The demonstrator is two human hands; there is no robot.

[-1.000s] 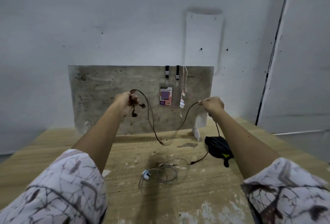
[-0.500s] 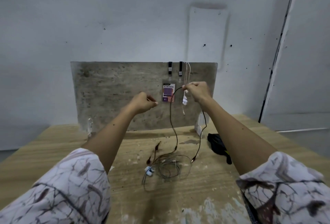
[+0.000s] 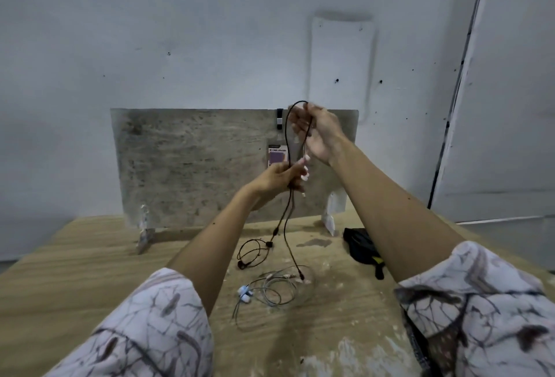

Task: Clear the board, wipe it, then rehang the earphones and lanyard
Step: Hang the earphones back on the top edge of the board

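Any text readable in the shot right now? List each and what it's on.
"ID CARD HOLDER": my best reading of the small blurred line atop the purple card hanging on the board.
The card's other print is too blurred to read.
Nothing legible on the black pouch on the table.

We note two bare forearms, uncovered from the fingers (image 3: 295,124) back to past the elbows. The left hand (image 3: 277,178) and right hand (image 3: 321,133) carry no rings, watch or gloves that we can make out. Well back from the fingers, each arm enters a loose sleeve pushed up to the upper arm. The left sleeve (image 3: 156,328) is pale, off-white with a pinkish cast, printed with thin dark branching lines like cracked marble. The right sleeve (image 3: 480,310) bears the same print, with heavier dark brown blotches near its inner edge. Both cuffs sit bunched and wrinkled.
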